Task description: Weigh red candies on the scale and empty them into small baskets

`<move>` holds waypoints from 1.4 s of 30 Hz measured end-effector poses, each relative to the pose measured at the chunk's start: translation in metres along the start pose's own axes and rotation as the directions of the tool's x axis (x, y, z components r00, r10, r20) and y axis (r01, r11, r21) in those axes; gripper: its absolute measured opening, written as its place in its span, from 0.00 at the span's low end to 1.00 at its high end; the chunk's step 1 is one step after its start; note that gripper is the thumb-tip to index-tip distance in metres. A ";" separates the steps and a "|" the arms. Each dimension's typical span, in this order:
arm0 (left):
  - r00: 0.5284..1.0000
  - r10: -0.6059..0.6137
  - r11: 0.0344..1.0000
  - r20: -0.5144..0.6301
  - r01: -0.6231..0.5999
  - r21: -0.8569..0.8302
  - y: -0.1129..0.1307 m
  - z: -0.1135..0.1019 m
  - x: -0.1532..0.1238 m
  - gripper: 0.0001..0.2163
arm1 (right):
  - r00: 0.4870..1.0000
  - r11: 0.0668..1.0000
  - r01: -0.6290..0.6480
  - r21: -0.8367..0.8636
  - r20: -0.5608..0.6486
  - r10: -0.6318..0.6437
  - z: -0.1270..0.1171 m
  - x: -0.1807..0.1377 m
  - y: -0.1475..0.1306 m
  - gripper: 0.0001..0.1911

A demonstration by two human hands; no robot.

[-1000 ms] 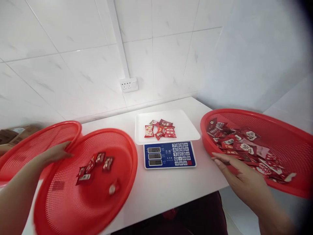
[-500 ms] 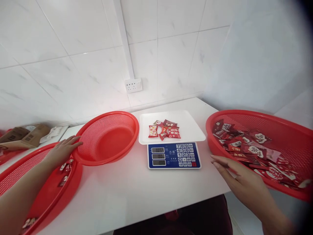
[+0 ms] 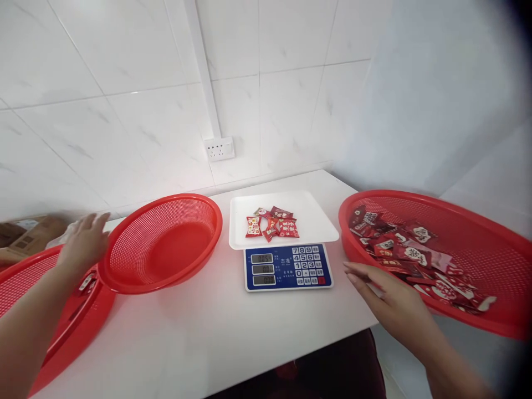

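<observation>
Head view: over the last second the left basket (image 3: 89, 318) has gone from beside the scale (image 3: 287, 267) to the far left, and the middle basket (image 3: 174, 244) now stands in that spot. I judge the swap complete: the middle basket is within easy reach of the tray (image 3: 311, 219), where the sweets (image 3: 287, 227) lie in an unchanged cluster.

My left hand (image 3: 85, 241), fingers loosely spread, holds nothing that I can see. It is over the left basket, close to the middle basket's rim; whether it touches cannot be told from this angle. My right hand (image 3: 393, 293) is half-curled, thumb and forefinger narrowly apart, nothing visible between them, just beside the right basket (image 3: 490, 244).

Materials: all three baskets red plastic, round-rimmed, with finely perforated walls; the middle one has a smooth floor. Tray white, shallow, rounded at the corners. Scale face flat, blue, with white keys. Sweets small, pillow-shaped, in printed wrappers with crimped ends. Packets (image 3: 418, 255) heaped in the right basket look glossy. Counter (image 3: 208, 343) white, smooth.
</observation>
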State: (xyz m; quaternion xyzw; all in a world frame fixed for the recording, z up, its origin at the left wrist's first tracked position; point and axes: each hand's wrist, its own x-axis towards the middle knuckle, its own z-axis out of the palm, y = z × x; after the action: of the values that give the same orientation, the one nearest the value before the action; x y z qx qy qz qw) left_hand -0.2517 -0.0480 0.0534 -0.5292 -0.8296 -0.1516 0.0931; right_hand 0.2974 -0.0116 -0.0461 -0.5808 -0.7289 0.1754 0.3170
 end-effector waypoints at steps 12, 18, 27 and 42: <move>0.719 0.660 0.735 0.219 -0.555 -0.390 0.258 0.087 -0.033 0.25 | 0.942 0.957 0.263 -0.119 0.248 -0.228 0.057 0.115 -0.063 0.25; 0.740 0.641 0.759 0.205 -0.572 -0.310 0.276 0.101 -0.033 0.15 | 0.929 0.956 0.260 -0.134 0.304 -0.210 0.059 0.124 -0.062 0.24; 0.784 0.576 0.810 0.231 -0.508 -0.294 0.260 0.096 -0.019 0.14 | 0.951 0.988 0.137 -0.076 0.291 -0.109 0.054 0.123 -0.063 0.27; 0.877 0.415 0.905 0.243 -0.370 -0.209 0.181 0.049 0.004 0.20 | 0.947 0.971 0.204 -0.124 0.277 -0.163 0.070 0.149 -0.054 0.29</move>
State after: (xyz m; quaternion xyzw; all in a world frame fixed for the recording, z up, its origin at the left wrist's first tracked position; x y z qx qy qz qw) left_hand -0.0895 0.0438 0.0359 -0.7085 -0.6948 -0.1173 -0.0388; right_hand 0.1925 0.1252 -0.0253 -0.5040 -0.8270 0.1651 0.1867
